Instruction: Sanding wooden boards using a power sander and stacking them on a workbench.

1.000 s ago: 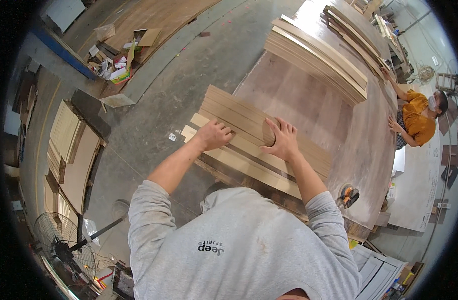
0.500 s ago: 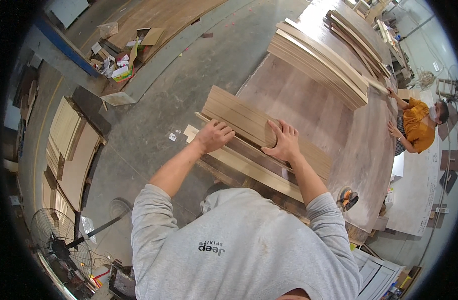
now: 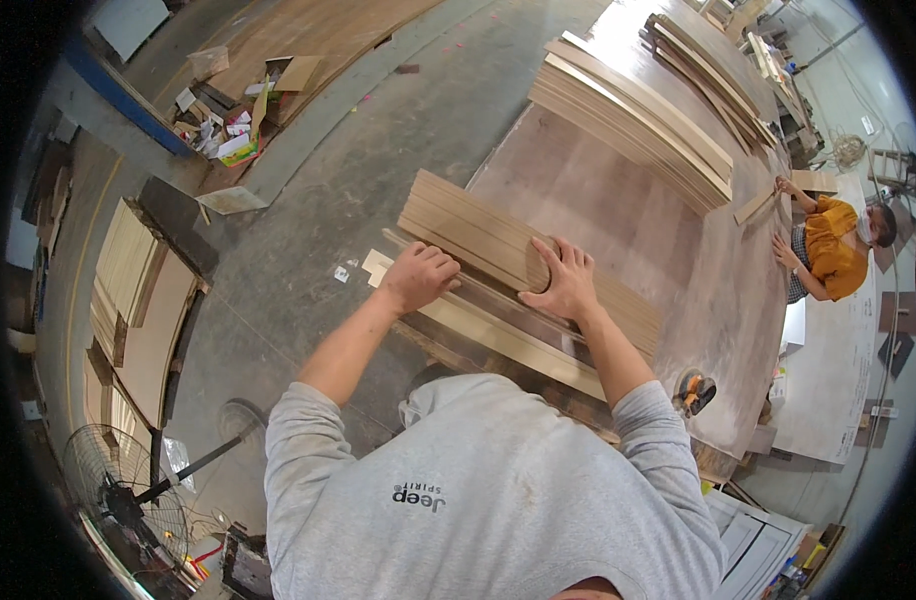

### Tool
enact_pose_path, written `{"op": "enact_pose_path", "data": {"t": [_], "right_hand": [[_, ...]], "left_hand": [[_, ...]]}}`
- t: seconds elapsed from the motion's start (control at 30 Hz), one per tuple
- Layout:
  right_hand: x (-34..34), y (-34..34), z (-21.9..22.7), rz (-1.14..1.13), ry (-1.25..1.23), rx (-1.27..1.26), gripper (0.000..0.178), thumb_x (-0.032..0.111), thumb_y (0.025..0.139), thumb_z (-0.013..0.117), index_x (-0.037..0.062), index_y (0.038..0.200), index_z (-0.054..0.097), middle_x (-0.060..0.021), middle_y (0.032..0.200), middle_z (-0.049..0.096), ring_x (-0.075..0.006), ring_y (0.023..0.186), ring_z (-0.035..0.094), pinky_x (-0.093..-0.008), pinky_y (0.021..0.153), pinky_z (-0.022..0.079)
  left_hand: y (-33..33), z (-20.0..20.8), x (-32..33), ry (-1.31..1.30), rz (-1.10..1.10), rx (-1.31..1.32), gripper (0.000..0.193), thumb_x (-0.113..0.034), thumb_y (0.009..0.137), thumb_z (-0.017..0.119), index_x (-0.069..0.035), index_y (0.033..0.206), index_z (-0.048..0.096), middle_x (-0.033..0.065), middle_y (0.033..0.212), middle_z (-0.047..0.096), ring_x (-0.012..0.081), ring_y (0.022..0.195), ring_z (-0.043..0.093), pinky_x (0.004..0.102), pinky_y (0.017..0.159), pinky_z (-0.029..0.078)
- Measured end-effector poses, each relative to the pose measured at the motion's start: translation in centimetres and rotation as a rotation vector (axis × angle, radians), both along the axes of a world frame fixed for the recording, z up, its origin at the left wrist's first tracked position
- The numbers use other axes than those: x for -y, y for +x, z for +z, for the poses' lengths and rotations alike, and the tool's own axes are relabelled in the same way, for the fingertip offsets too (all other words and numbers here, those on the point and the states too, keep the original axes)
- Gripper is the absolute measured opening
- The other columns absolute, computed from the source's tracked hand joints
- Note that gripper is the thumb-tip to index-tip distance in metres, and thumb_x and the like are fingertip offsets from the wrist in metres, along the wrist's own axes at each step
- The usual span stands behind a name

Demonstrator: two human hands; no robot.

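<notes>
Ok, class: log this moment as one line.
left grip: holding thin strip | right grip: spread on strip stack | co-worker: holding short board

Just beyond the pedestal fan are stacked pale panels; farther beyond it, a scrap heap; well to its right, an orange-and-black tool and a co-worker in orange.

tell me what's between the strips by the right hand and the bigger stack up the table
In the head view, a bare stretch of brown tabletop separates the strips from the bigger stack.
</notes>
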State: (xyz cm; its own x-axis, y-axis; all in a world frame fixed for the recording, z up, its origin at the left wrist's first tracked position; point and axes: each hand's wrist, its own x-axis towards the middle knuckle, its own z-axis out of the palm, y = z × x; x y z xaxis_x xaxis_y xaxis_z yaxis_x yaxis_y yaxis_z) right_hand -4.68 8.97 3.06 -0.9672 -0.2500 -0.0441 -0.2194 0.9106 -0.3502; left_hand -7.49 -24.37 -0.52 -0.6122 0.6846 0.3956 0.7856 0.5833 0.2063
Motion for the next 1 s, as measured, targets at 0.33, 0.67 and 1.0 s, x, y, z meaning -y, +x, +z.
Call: {"op": "enact_pose_path", "data": {"t": [0.33, 0.67, 1.0], "right_hand": [[-0.1, 0.1, -0.1, 0.006, 0.045, -0.040, 0.105, 0.058, 0.064, 0.082, 0.0259, 0.157, 0.046, -0.0176, 0.152, 0.044, -0.0386, 0.142, 0.037, -0.0532, 0.120, 0.024], [0.3, 0.1, 0.9, -0.017, 0.016, 0.048, 0.101, 0.054, 0.066, 0.080, 0.0241, 0.157, 0.047, -0.0205, 0.156, 0.041, -0.0389, 0.146, 0.033, -0.0540, 0.122, 0.020], [0.1, 0.1, 0.3, -0.004, 0.025, 0.027, 0.102, 0.055, 0.065, 0.082, 0.0256, 0.156, 0.047, -0.0188, 0.157, 0.041, -0.0385, 0.145, 0.034, -0.0551, 0.121, 0.021]], "left_hand": [[0.2, 2.0, -0.9, -0.230, 0.039, 0.336, 0.028, -0.028, 0.085, 0.078, -0.015, 0.107, 0.068, 0.0049, 0.113, 0.064, 0.0257, 0.113, 0.061, 0.0424, 0.094, 0.046], [0.9, 2.1, -1.8, -0.384, 0.063, 0.266, 0.033, -0.012, 0.084, 0.071, -0.011, 0.117, 0.064, 0.0098, 0.113, 0.063, 0.0283, 0.113, 0.061, 0.0427, 0.091, 0.044], [0.9, 0.8, -1.0, -0.266, -0.061, 0.323, 0.028, -0.023, 0.091, 0.073, -0.016, 0.117, 0.065, 0.0034, 0.103, 0.065, 0.0229, 0.110, 0.064, 0.0411, 0.090, 0.045]]}}
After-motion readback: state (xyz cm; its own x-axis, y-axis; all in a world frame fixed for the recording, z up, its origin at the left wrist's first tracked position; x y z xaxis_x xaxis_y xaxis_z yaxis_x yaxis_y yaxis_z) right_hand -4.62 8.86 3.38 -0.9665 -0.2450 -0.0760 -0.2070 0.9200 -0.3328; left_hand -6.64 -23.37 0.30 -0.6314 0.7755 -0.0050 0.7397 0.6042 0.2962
